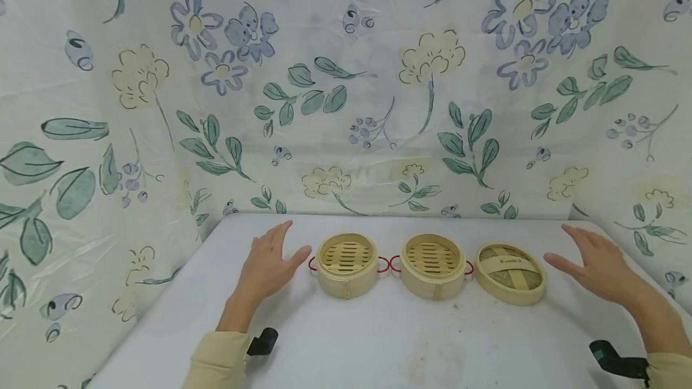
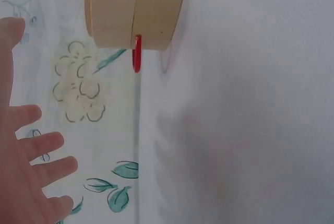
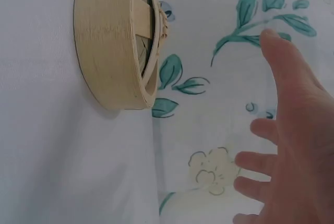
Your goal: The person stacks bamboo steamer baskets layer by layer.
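Observation:
Two round bamboo steamer baskets with slatted bases stand side by side on the white table: the left basket (image 1: 347,284) and the middle basket (image 1: 432,286), each with red side handles. To their right lies a woven bamboo steamer lid (image 1: 510,274) with a band across its top, also seen as the lid (image 3: 107,41) in the right wrist view. My left hand (image 1: 270,266) hovers left of the left basket, fingers extended, touching nothing. Right of the lid, my right hand (image 1: 597,266) is held apart from it, fingers spread and holding nothing.
A floral-patterned cloth (image 1: 324,107) hangs behind the white table (image 1: 346,341) and along both sides. Faint brownish stains mark the tabletop in front of the baskets. Black straps (image 1: 619,362) with camera mounts sit at both wrists.

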A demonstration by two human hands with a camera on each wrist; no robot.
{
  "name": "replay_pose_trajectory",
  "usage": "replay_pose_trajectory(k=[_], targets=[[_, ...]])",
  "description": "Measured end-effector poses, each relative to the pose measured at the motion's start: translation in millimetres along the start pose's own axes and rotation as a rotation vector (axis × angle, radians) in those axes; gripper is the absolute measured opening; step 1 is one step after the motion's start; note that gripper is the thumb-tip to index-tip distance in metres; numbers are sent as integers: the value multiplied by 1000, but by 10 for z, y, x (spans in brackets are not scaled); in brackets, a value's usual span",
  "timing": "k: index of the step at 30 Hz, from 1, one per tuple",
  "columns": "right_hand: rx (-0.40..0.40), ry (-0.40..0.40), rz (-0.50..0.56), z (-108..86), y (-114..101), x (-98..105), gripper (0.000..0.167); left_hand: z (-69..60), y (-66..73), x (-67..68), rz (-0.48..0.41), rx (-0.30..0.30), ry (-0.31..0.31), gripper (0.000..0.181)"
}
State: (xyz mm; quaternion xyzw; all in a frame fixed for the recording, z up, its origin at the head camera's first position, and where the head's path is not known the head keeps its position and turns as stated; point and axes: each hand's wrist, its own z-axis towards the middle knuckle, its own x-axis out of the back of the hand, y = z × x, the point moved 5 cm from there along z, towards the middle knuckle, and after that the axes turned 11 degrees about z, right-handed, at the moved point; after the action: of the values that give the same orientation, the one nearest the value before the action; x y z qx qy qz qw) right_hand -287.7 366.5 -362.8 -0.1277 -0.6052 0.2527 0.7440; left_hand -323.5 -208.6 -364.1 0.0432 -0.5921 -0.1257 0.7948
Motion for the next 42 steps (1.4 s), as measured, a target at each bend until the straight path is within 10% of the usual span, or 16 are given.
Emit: replay_pose_trajectory(k=[42], targets=[[139,-135,311,187,-1035,-857,95,-100,391,-492,-308,-16,-275,109]])
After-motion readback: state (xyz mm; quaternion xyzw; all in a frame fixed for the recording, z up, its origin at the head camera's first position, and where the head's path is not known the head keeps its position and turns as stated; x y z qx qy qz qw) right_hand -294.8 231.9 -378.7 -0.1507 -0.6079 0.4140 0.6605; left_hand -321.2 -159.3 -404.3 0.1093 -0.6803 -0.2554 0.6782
